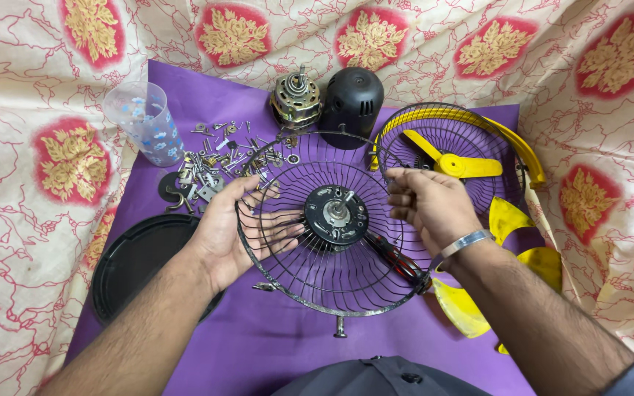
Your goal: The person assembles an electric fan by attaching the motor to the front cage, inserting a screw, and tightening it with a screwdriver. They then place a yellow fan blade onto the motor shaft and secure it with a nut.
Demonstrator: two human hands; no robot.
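A round black wire fan guard is gripped at its rim by left hand fingers and right hand fingers, both curled.

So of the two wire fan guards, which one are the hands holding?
The dark bare guard in the centre, with a black hub in its middle; the left hand and right hand grip its rim. The other guard, behind it, has a yellow rim and lies untouched.
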